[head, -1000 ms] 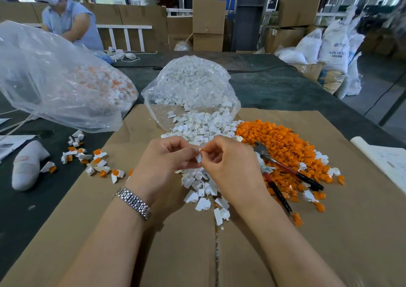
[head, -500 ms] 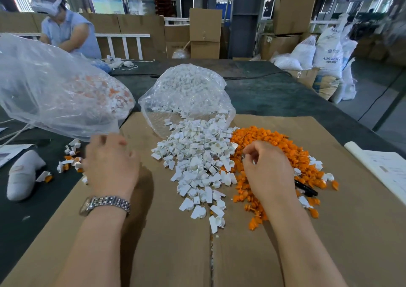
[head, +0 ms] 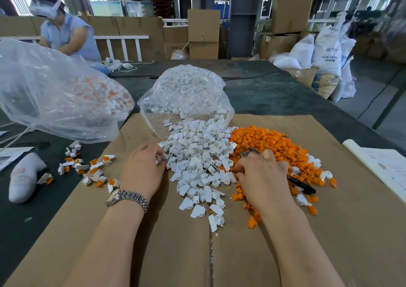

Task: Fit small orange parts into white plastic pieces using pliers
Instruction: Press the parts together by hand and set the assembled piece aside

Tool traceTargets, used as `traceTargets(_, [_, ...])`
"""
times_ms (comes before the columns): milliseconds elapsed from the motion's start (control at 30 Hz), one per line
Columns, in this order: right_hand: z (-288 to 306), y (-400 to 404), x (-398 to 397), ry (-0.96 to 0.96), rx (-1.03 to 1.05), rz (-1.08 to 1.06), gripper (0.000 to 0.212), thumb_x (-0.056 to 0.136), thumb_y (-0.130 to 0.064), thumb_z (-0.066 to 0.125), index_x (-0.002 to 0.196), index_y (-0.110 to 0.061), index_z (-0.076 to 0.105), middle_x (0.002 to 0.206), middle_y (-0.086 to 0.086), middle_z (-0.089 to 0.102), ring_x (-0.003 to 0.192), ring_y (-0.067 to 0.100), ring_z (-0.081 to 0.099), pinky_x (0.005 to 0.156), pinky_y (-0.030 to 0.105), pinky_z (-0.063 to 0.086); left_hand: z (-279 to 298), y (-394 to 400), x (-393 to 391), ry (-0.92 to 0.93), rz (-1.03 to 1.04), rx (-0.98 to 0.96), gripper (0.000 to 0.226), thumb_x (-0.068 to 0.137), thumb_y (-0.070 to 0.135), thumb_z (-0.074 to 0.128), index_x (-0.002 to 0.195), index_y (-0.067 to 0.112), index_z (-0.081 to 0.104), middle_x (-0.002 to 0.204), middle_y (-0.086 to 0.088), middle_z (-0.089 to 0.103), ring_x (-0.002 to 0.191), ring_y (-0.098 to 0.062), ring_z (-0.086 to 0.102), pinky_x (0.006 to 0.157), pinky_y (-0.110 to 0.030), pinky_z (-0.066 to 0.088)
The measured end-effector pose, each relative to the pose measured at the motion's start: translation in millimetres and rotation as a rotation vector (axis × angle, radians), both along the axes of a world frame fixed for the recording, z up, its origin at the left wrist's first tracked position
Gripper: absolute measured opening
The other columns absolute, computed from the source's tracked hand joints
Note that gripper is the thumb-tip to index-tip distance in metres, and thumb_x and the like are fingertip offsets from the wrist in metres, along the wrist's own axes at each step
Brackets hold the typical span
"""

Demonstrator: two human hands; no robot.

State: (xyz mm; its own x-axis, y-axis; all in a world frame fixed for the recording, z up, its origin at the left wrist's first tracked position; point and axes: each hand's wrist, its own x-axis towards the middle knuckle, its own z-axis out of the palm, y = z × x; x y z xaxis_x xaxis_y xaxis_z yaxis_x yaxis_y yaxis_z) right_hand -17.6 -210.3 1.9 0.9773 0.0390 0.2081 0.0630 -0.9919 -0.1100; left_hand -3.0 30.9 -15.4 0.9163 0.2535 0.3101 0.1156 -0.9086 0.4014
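Observation:
A pile of white plastic pieces (head: 197,152) spills from a clear bag (head: 186,88) onto the cardboard (head: 175,253). To its right lies a heap of small orange parts (head: 272,141). My left hand (head: 142,170) is at the white pile's left edge, its fingertips curled on a white piece. My right hand (head: 263,176) lies over the pliers (head: 304,186) on the orange heap and grips them. The metal jaws stick out above my knuckles and a black handle shows to the right. Several assembled white-and-orange pieces (head: 90,168) lie at the left.
A large clear bag (head: 55,97) with assembled pieces sits at the left on the dark table. A white object (head: 24,174) lies near the left edge. A paper sheet (head: 384,165) is at the right. Another person (head: 66,33) works at the far left.
My left hand has moved right from the assembled pieces to the white pile. My right hand has stayed on the orange heap and closed over the pliers.

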Motion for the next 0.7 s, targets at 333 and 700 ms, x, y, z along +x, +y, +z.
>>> traceTargets(333, [0.5, 1.7, 3.5, -0.181, 0.294, 0.069, 0.007, 0.098, -0.026, 0.064, 0.102, -0.028, 0.068, 0.095, -0.009, 0.069, 0.093, 0.015, 0.061, 0.088, 0.036, 0.046, 18.3, -19.9, -17.9, -0.081, -0.147, -0.656, 0.026, 0.089, 0.016, 0.076, 0.111, 0.029, 0.071, 0.093, 0.013, 0.071, 0.077, -0.003, 0.066, 0.057, -0.006, 0.046])
traceTargets(700, [14.3, 12.7, -5.4, 0.029, 1.281, 0.309, 0.012, 0.088, -0.012, 0.078, 0.099, -0.017, 0.074, 0.085, -0.005, 0.077, 0.078, 0.007, 0.074, 0.070, 0.015, 0.055, 21.3, -40.6, -27.2, -0.005, -0.549, -0.732, 0.058, 0.079, 0.016, 0.087, 0.126, 0.038, 0.062, 0.103, 0.010, 0.071, 0.088, -0.013, 0.070, 0.073, -0.026, 0.060])
